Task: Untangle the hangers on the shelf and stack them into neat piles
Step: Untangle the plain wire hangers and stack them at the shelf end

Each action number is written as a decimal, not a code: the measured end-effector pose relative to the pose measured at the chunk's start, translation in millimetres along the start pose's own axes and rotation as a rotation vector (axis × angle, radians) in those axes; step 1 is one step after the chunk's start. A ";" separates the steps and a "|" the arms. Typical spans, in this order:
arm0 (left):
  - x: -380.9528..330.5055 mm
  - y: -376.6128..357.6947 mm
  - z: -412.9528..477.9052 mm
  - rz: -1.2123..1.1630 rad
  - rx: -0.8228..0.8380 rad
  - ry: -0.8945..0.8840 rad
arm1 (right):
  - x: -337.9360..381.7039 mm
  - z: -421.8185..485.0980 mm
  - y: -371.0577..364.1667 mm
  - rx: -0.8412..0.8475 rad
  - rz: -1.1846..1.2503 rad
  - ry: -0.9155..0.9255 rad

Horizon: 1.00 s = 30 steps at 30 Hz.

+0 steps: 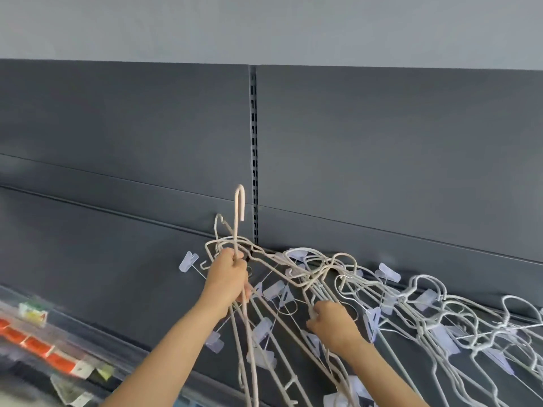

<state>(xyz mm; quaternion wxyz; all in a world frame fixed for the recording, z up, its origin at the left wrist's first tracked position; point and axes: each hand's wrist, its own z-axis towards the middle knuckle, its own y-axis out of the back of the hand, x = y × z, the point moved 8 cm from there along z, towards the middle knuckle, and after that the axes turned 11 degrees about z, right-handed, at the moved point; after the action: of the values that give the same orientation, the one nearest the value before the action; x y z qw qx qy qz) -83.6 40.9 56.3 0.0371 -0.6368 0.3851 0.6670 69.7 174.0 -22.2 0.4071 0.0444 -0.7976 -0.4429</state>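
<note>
Dark grey back panels [117, 127] flank a slotted upright [254, 142] beneath a pale, seemingly plain wall [264, 24].

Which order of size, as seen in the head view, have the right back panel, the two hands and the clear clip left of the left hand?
1. Right back panel
2. Left hand and right hand: about alike, not ranked
3. Clear clip

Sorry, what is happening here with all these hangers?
A person is sorting a tangle of white wire hangers on a dark shelf. The left hand grips a bundle of hangers below the hooks, held raised. The right hand grips wires in the tangle. A row of hangers lies overlapping along the shelf to the right. No neat pile is visible yet.
</note>
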 end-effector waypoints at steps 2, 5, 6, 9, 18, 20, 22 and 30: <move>2.4 17.7 -2.8 -0.049 -0.052 -0.010 | 5.3 -0.4 4.5 -0.090 0.026 0.028; 7.4 34.3 -5.1 -0.125 -0.085 -0.021 | 17.5 -2.9 19.6 -0.216 0.205 0.100; 9.8 38.3 -5.6 -0.148 -0.092 -0.019 | 24.1 -4.4 26.1 -0.248 0.253 0.130; 18.4 49.2 -6.1 -0.178 -0.110 -0.023 | 44.4 -11.4 43.8 -0.310 0.330 0.240; 25.6 105.9 -3.8 -0.113 -0.289 -0.121 | 41.1 -29.1 88.3 -0.429 0.512 0.242; 18.4 115.2 -5.9 -0.050 -0.330 -0.175 | 41.4 -30.8 88.5 -0.428 0.536 0.251; 18.6 124.6 -4.9 -0.019 -0.362 -0.185 | 45.3 -32.7 87.2 -0.424 0.553 0.270; 40.7 152.6 -4.2 0.020 -0.401 -0.141 | 80.8 -27.1 70.9 -0.326 0.679 0.345</move>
<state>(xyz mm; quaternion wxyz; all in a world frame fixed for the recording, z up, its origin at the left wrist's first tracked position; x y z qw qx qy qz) -170.1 -86.3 92.2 -0.0704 -0.5792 0.2474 0.7736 55.2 163.8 87.2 0.6596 -0.2127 -0.6064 -0.3898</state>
